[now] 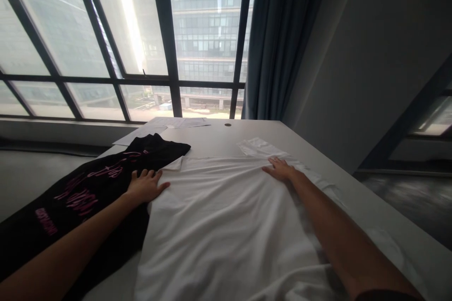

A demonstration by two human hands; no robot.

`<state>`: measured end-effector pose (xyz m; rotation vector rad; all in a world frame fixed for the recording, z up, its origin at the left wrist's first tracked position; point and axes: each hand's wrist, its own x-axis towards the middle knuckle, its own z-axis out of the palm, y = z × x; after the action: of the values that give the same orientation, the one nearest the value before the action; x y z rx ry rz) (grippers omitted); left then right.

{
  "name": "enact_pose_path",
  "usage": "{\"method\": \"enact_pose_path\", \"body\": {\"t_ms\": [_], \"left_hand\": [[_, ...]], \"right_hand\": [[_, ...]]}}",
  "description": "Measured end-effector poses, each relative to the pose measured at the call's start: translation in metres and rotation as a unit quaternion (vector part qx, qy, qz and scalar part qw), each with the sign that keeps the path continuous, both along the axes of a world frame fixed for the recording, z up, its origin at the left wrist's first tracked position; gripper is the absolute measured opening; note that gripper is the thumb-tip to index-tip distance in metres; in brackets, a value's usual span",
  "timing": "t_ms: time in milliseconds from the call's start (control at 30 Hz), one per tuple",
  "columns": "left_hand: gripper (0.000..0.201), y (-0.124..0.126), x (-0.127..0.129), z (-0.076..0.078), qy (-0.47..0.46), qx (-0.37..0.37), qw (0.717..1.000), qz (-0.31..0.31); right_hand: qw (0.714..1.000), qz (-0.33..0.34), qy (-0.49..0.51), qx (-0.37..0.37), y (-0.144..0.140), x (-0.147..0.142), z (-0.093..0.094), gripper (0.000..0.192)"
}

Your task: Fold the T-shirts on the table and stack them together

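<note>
**Inspector:** Position of the white garment (226,225)?

**Assistant:** It lies spread flat across the middle of the table (219,138), running from the near edge toward the far edge. Its far hem sits well short of the far edge. A folded white piece (259,146) lies just beyond it, toward the far right.

**Inspector:** Left hand (145,186)?

**Assistant:** Palm down, fingers (143,175) extended and slightly spread, nothing gripped. It rests at the garment's left border, where the white cloth meets the black garment with pink lettering (81,193). The thumb points onto the white cloth; the fingers lie over the black one. The white cloth is therefore just to the right of, and touching, that hand.

**Inspector:** Right hand (280,169)?

**Assistant:** Also flat, palm down, fingers (273,162) straight and close together, pointing left. It presses on the far right part of the white garment, near its far hem. Small creases radiate from under it. No cloth is pinched that I can see; the underside of the palm is hidden.

**Inspector:** Remaining items?

**Assistant:** The black garment drapes over the table's left edge. Papers (176,122) lie at the far left corner, and a small round hole (228,124) shows near the far edge. Beyond the table stand a large window (116,33) and a dark curtain (278,37).
</note>
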<state>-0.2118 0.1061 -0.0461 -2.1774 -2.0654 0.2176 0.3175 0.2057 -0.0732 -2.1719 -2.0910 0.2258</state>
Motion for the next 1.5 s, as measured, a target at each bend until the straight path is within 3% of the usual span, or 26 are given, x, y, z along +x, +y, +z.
{"method": "enact_pose_path", "body": {"t_ms": [133, 233, 300, 400, 567, 700, 800, 867, 967, 1067, 1200, 1267, 1300, 1400, 1500], "left_hand": [[0.071, 0.014, 0.017, 0.005, -0.011, 0.017, 0.999, 0.040], [0.060, 0.006, 0.022, 0.013, -0.015, 0.036, 0.999, 0.034], [0.054, -0.010, 0.019, 0.017, 0.000, 0.048, 0.999, 0.017], [0.048, -0.044, 0.006, 0.019, 0.017, 0.052, 0.998, -0.010], [0.045, -0.107, -0.001, 0.008, 0.033, 0.053, 0.997, -0.044], [0.050, -0.150, 0.024, 0.003, 0.036, 0.050, 0.997, -0.051], [0.049, -0.178, 0.042, 0.003, 0.018, 0.014, 0.998, -0.066], [0.048, -0.191, 0.048, 0.001, -0.003, -0.014, 0.997, -0.077], [0.046, -0.195, 0.051, -0.006, -0.121, -0.032, 0.990, -0.070], [0.053, -0.186, 0.052, -0.010, -0.360, -0.012, 0.931, -0.051], [0.076, -0.168, 0.062, -0.001, -0.642, -0.009, 0.767, -0.003], [0.096, -0.163, 0.072, 0.006, -0.735, -0.052, 0.675, 0.040], [0.105, -0.161, 0.077, 0.009, -0.754, -0.075, 0.650, 0.053], [0.112, -0.161, 0.091, 0.012, -0.785, -0.087, 0.611, 0.055], [0.103, -0.163, 0.095, 0.011, -0.788, -0.050, 0.612, 0.047]], "right_hand": [[0.991, -0.069, -0.102, 0.054, -0.013, -0.031, 0.009, 0.061], [0.991, -0.052, -0.111, 0.055, -0.042, -0.049, 0.023, 0.047], [0.998, 0.001, -0.066, 0.018, -0.071, -0.046, 0.027, 0.046], [0.997, 0.080, -0.022, -0.003, -0.127, -0.012, 0.023, 0.052], [0.995, 0.079, 0.006, -0.057, -0.205, 0.055, 0.010, 0.057], [0.999, 0.029, -0.008, -0.026, -0.236, 0.043, 0.004, 0.062], [0.997, -0.006, -0.074, 0.036, -0.256, 0.023, 0.005, 0.052], [0.993, 0.005, -0.095, 0.069, -0.268, 0.021, 0.008, 0.045], [0.996, 0.010, -0.055, 0.072, -0.283, 0.035, 0.010, 0.041], [0.995, 0.017, -0.009, 0.094, -0.290, 0.052, 0.004, 0.041], [0.993, 0.035, 0.027, 0.111, -0.290, 0.060, -0.008, 0.045], [0.992, 0.036, 0.041, 0.116, -0.289, 0.060, -0.011, 0.045], [0.991, 0.037, 0.045, 0.119, -0.289, 0.059, -0.012, 0.045], [0.991, 0.039, 0.049, 0.120, -0.291, 0.059, -0.012, 0.045], [0.991, 0.041, 0.049, 0.120, -0.293, 0.058, -0.010, 0.045]]}}
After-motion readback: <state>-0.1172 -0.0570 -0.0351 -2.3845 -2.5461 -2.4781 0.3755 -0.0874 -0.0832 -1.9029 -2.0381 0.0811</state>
